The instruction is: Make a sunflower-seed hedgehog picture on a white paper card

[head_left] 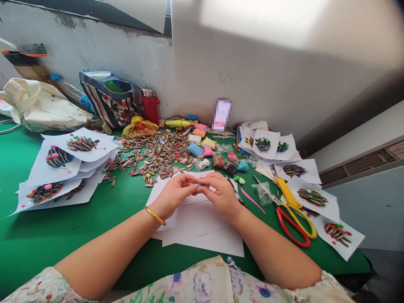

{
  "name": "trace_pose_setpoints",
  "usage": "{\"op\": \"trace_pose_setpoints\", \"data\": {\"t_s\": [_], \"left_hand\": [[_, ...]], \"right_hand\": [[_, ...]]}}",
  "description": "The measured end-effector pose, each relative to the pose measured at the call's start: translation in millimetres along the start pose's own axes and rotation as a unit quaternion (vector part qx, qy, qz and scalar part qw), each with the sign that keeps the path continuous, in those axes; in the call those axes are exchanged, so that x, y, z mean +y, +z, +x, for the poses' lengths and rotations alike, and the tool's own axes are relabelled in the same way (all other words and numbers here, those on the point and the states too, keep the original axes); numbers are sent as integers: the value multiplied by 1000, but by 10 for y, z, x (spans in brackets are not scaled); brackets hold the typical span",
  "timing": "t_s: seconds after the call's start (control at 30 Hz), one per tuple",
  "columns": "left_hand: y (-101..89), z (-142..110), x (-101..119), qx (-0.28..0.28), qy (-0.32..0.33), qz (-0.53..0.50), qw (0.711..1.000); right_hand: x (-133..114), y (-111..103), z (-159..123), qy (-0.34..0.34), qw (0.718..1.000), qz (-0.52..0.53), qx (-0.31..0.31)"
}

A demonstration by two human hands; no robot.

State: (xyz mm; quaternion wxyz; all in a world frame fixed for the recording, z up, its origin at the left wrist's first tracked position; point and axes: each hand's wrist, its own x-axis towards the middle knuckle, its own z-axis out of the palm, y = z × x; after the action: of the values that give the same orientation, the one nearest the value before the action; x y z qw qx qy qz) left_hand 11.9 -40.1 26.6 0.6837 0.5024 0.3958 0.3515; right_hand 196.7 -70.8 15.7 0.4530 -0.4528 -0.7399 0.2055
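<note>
My left hand and my right hand meet over white paper sheets. Their fingertips pinch a small bit of blue-green clay between them, mostly covered by the fingers. A gold bangle circles my left wrist. Beyond the hands lies a spread of striped sunflower seeds. Packets of coloured clay, among them a blue packet and a black packet, sit just past my right hand. Close to it on the right is a pink modelling tool.
Scissors with red and yellow handles and a yellow cutter lie on the right. Paper cards with seed hedgehogs are stacked at left and right. A red flask, bags and a phone stand along the wall.
</note>
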Motion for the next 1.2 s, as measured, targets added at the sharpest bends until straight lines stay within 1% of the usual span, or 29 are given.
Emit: {"op": "trace_pose_setpoints", "data": {"t_s": [0.07,0.13,0.27,0.33,0.43,0.53,0.6,0.67,0.77,0.83,0.9,1.0,1.03,1.1,1.2], "left_hand": [[3,6,-4,15,9,-8,1000],[-6,24,-8,37,26,-10,999],[-42,78,-35,90,62,-26,994],[-49,90,-47,95,62,-27,993],[-24,62,-39,77,39,9,996],[23,1,-7,29,20,45,998],[43,-26,10,-6,20,36,999],[44,-30,12,-18,24,17,999],[18,-8,-2,8,32,1,999],[2,3,-10,21,40,-1,999],[-3,0,-12,17,51,3,999],[5,-16,-8,4,60,22,998],[6,-16,-7,7,59,28,998],[-2,-2,-6,27,56,30,998],[-37,54,-19,79,53,2,995]], "right_hand": [[-17,-12,12,9,1000,2,-8],[-25,-42,27,15,1000,4,7],[4,-91,40,37,993,34,108],[19,-73,27,50,989,66,126],[13,1,-3,52,991,83,96],[-11,55,-21,35,997,40,60],[-17,55,-22,27,998,12,52],[-12,34,-19,24,999,13,34],[8,0,-13,28,997,65,-11],[18,-8,-10,47,994,98,-18],[16,-2,-4,64,992,107,-29],[1,15,7,78,991,89,-54],[-2,17,10,85,992,82,-54],[2,8,17,101,991,78,-32],[32,-31,28,119,988,88,33]]}}
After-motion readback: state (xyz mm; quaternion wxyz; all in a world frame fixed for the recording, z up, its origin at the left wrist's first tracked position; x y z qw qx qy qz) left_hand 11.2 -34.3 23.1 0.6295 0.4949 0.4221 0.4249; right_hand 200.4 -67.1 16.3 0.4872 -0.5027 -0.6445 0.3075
